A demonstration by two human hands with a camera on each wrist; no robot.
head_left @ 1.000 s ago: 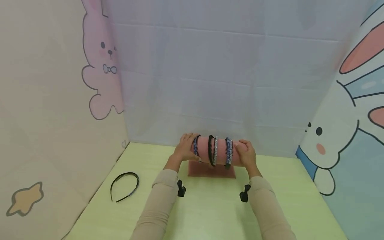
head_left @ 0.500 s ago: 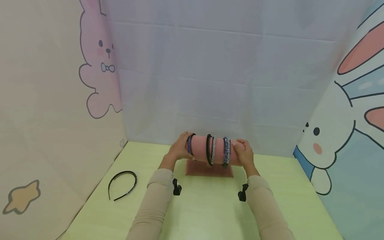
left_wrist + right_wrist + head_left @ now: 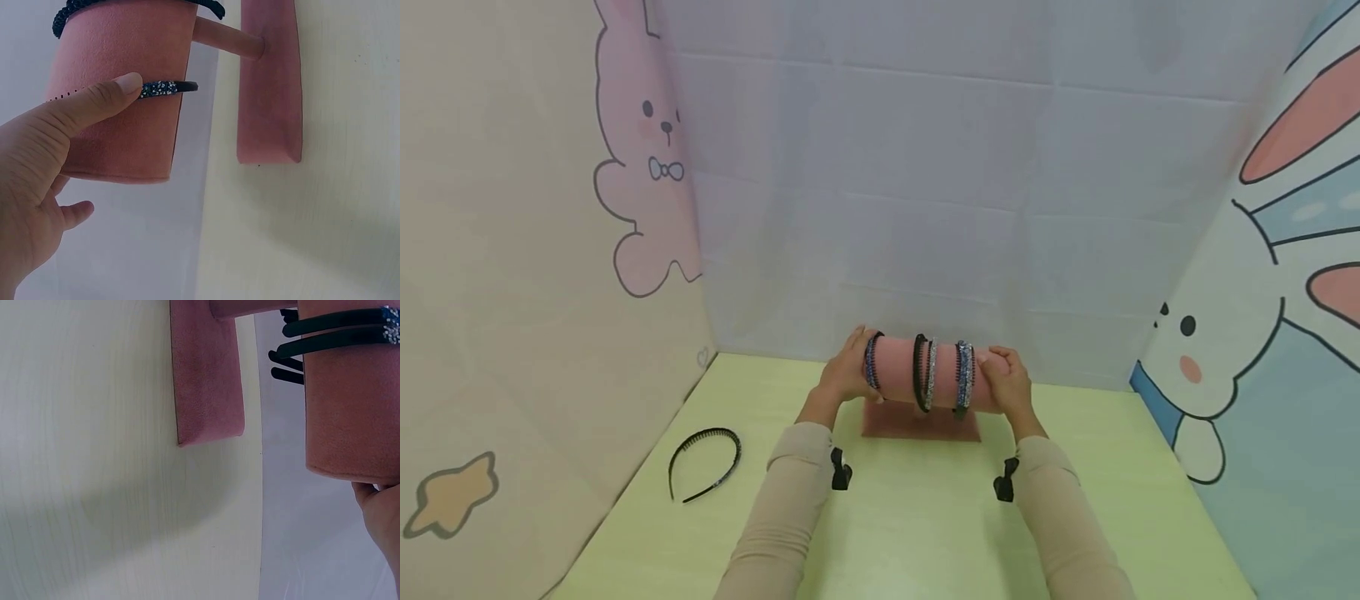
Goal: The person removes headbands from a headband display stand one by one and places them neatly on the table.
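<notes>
A pink velvet headband display stand (image 3: pixel 897 367), a thick horizontal roll on a post and flat base, stands against the back wall. Around its left end sits a blue glitter headband (image 3: pixel 870 360), which my left hand (image 3: pixel 844 373) holds. In the left wrist view the thumb lies on that band's speckled part, on the front of the roll. My right hand (image 3: pixel 1011 387) grips the roll's right end, its thumb on the near side. Farther along the roll are a black headband (image 3: pixel 919 375), a silver one (image 3: pixel 932 375) and a pair of blue and silver glitter bands (image 3: pixel 965 377).
A loose black toothed headband (image 3: pixel 739 454) with some glitter lies at the left of the pale yellow-green table (image 3: pixel 917 517). White cloth (image 3: pixel 865 183) hangs close behind the stand. Side walls with cartoon rabbits flank the table.
The view has shifted slightly, so everything sits a little further left in the picture. The left hand and its headband have moved slightly outward toward the roll's left end. The right hand stays put.
</notes>
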